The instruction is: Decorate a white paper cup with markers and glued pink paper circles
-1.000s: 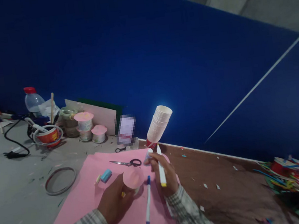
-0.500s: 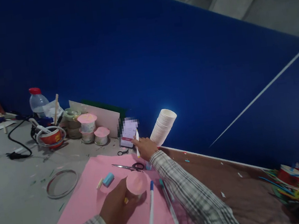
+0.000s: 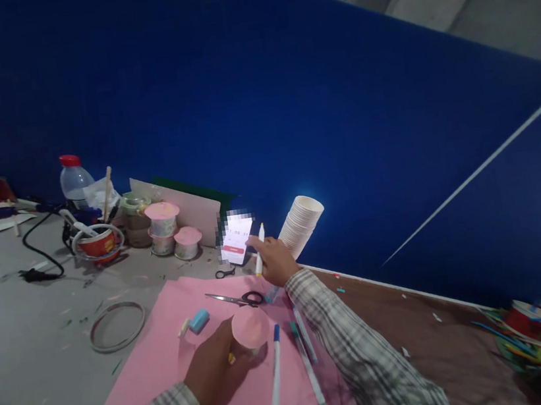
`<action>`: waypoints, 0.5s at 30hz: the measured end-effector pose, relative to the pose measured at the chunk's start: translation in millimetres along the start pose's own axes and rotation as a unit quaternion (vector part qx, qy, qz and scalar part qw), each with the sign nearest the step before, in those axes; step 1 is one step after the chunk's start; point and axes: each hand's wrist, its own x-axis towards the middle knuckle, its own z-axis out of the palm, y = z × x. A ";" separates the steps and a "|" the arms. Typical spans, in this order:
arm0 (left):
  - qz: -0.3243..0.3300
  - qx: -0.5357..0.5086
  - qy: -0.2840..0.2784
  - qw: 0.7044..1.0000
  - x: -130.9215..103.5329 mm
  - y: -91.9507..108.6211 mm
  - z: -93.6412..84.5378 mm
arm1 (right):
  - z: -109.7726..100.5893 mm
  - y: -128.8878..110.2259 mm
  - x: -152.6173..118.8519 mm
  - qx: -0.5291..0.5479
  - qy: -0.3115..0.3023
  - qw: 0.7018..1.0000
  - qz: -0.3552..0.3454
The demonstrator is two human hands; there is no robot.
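Note:
My left hand (image 3: 217,367) is wrapped round a small cup topped with a pink paper disc (image 3: 250,327), above pink paper sheets (image 3: 157,367). A white marker with yellow ends (image 3: 259,249) is held in my right hand (image 3: 276,260), whose extended finger is at the lit screen of a phone (image 3: 237,239) leaning by the blue wall. Black-handled scissors (image 3: 236,298) lie on the pink paper behind the cup. Blue-capped (image 3: 275,371) and green-capped (image 3: 308,367) markers rest to the cup's right. Left of it is a blue roll-like piece (image 3: 199,321).
A tilted stack of white cups (image 3: 301,225) stands behind my right hand. Pink-topped tubs (image 3: 188,242), a red bowl with tools (image 3: 98,245), a bottle (image 3: 76,181) and a ring (image 3: 117,327) are to the left. Colourful strips (image 3: 519,349) lie far right.
The phone screen has changed to a brighter display with large digits. My right hand has shifted slightly right with the marker. My left hand still holds the cup; the whole view has moved a little.

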 end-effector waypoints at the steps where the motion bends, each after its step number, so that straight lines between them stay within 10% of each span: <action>1: 0.000 -0.002 0.000 1.000 -0.1 1.0 -0.1 | -6.9 0.6 -0.7 0.015 0.009 1.000 0.003; 10: 0.006 0.002 0.015 1.000 -0.8 -1.7 1.8 | -59.8 -22.0 -27.3 0.182 0.102 0.977 0.043; 15: 0.005 0.035 0.036 0.999 -0.5 -5.4 4.2 | -74.1 -61.1 -85.2 0.449 0.186 0.870 0.088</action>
